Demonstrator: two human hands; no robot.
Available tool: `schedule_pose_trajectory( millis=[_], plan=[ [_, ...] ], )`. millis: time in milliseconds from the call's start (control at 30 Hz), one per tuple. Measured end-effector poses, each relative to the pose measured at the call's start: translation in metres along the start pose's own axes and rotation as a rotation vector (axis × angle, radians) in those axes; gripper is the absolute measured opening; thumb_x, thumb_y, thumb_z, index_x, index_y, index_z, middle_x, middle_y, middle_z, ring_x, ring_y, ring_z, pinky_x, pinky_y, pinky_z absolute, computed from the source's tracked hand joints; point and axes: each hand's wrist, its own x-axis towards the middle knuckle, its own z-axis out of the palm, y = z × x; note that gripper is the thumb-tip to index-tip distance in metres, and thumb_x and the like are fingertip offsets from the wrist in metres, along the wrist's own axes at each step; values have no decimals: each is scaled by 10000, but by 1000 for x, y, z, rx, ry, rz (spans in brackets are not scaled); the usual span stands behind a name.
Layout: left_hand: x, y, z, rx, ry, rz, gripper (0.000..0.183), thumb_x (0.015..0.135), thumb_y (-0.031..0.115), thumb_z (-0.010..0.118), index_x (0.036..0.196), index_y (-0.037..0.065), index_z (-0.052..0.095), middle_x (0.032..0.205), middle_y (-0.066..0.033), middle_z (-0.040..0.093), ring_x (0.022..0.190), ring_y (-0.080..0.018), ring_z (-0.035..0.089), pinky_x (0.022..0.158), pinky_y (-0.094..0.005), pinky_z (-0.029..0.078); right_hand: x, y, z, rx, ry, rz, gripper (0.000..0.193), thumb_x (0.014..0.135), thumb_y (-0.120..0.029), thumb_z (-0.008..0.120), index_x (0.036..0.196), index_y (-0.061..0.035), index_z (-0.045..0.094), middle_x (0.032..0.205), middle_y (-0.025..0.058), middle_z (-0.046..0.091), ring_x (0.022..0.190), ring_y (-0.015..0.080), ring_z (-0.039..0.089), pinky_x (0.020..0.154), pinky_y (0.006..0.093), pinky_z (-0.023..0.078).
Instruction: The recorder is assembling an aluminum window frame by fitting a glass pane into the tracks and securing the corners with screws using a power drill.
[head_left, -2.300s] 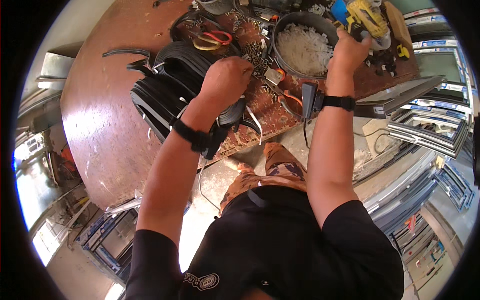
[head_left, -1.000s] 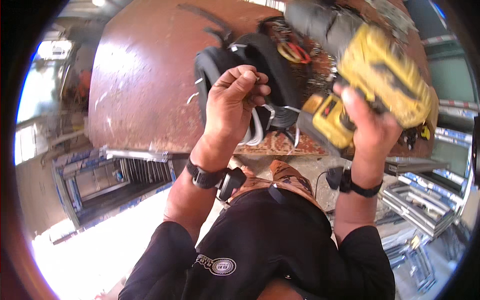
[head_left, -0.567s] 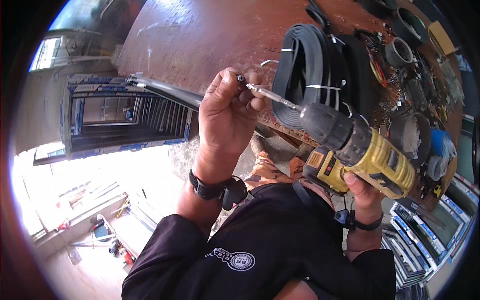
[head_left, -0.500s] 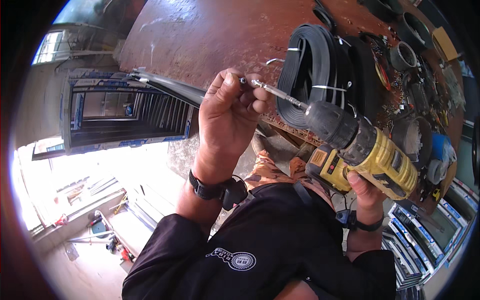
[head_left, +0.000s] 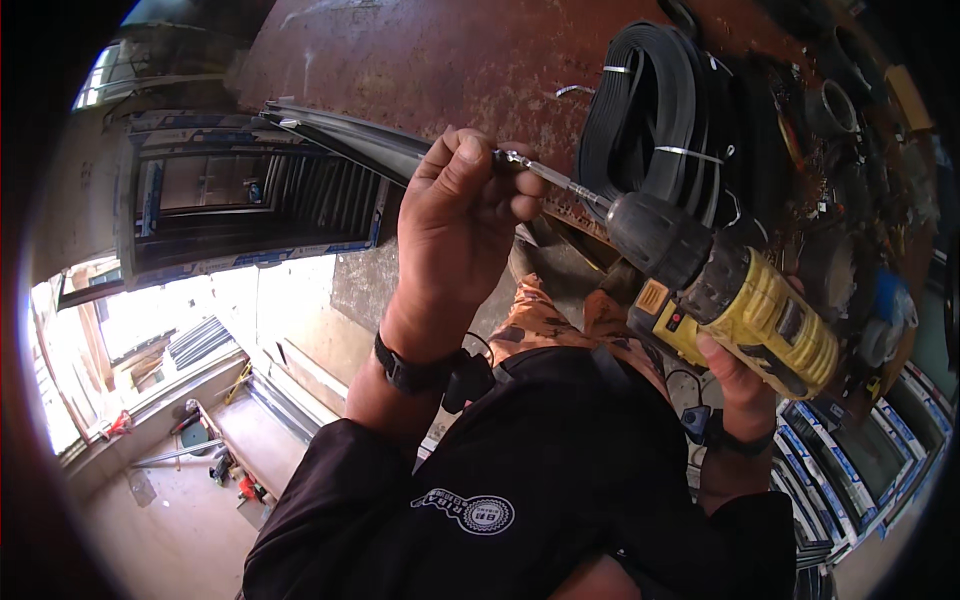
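Between the thumb and fingers of my left hand (head_left: 450,230) is a small dark screw (head_left: 503,157), mostly hidden by the fingertips. Its exposed end meets the tip of a long silver driver bit (head_left: 560,180). The bit sticks out of the black chuck of a yellow and black cordless drill (head_left: 785,325), which points left and slightly away from me. My right hand (head_left: 735,375) is wrapped round the drill's grip; most of its fingers are behind the tool.
Beyond the drill, a coil of black rubber strip (head_left: 625,130) tied with white ties lies on the reddish-brown table (head_left: 430,70). Round containers (head_left: 832,108) and loose small parts crowd its right side. Stacked frames (head_left: 255,245) stand left, and more frames (head_left: 860,450) lower right.
The gap between the bit tip and the screw has closed; they now touch. The drill has shifted slightly, and my view has turned a little.
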Motion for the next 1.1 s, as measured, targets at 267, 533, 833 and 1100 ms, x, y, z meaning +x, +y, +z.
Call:
schedule_pose_trajectory(
  millis=[267,533,833,1100],
  plan=[
    [-6,-4,-3,35,-47,-21,138,955,169,586,964,33,567,944,-148,669,777,-225,689,621,-302,576,-30,27,8,114,158,64,797,801,-491,712,1379,-24,423,1401,127,458,1269,266,454,1068,371,356],
    [-18,-5,-15,107,-5,-186,160,962,185,577,987,27,567,930,-143,658,792,-229,691,644,-291,568,-15,20,7,982,-148,116,604,928,-257,585,1408,-12,311,1391,227,424,1239,356,507,959,433,527],
    [48,71,-76,1865,-294,419,593,910,524,561,1239,31,566,1145,-151,621,1019,-256,627,871,-363,491,-32,31,46,596,-261,285,375,915,-344,617,1233,-146,616,1245,15,630,1144,189,601,983,382,471],
    [119,79,-89,2021,-751,-468,770,833,682,532,1208,13,595,1137,-163,637,1045,-306,621,895,-409,469,-35,37,100,1039,-155,370,501,804,-188,744,1254,-52,571,1202,63,629,1092,174,591,943,330,477]
  ],
)
